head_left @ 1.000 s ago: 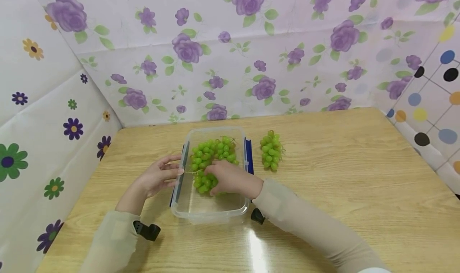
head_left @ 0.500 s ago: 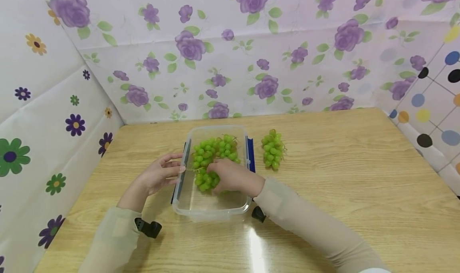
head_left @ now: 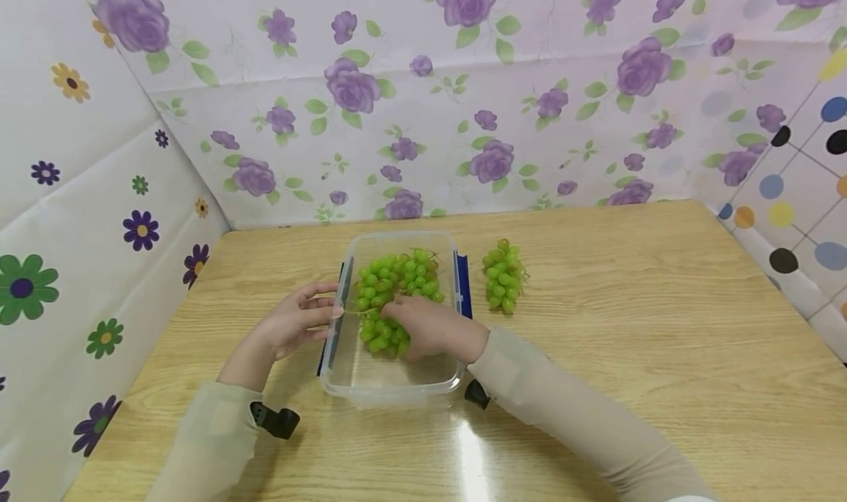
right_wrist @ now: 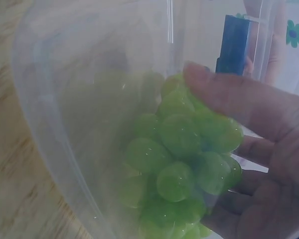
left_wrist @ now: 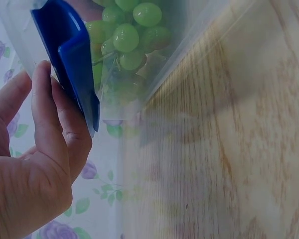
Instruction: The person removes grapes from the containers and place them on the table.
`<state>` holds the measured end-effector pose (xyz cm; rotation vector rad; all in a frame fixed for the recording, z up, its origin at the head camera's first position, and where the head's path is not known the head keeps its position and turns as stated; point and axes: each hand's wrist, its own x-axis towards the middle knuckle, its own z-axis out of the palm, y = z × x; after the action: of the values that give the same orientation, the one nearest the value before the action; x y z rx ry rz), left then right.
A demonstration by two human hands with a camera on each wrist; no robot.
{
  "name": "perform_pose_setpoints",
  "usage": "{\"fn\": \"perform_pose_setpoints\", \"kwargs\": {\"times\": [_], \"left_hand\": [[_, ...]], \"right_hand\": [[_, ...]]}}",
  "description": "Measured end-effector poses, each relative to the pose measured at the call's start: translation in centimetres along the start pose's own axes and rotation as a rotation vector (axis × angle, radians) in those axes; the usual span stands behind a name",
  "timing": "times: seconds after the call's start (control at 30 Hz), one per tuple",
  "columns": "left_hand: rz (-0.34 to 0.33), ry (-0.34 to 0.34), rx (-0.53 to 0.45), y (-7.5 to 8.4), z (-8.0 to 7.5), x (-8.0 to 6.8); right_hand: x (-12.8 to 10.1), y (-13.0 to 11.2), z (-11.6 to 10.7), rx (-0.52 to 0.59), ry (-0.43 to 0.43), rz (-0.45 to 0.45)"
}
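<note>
Table (head_left: 595, 325), wood, patterned cloth walls behind. Clear box (head_left: 390, 392) sits centre-near, blue clips on both long sides. Left hand (head_left: 291, 325) lies flat against the box's left clip (left_wrist: 70, 64), fingers straight, gripping nothing. Right hand (head_left: 430, 325) is inside the box, fingers curled round the near grape bunch (head_left: 380, 333); the wrist view shows grapes cupped in the palm. More grapes fill the far half. Loose bunch (head_left: 503, 275) lies on the table just right of the box.

Grapes: soft, light, bruise easily, drop off the stem; best cupped from below or lifted by the stem.

Versus a second ago: the right hand has shifted slightly nearer, bunch with it.
</note>
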<state>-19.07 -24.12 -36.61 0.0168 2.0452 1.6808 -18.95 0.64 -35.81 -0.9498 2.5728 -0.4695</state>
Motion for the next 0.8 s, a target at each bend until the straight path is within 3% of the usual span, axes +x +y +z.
{"fn": "perform_pose_setpoints", "kwargs": {"times": [0.8], "left_hand": [[0.003, -0.009, 0.008, -0.2, 0.02, 0.2]], "right_hand": [[0.01, 0.4, 0.03, 0.004, 0.053, -0.025]]}}
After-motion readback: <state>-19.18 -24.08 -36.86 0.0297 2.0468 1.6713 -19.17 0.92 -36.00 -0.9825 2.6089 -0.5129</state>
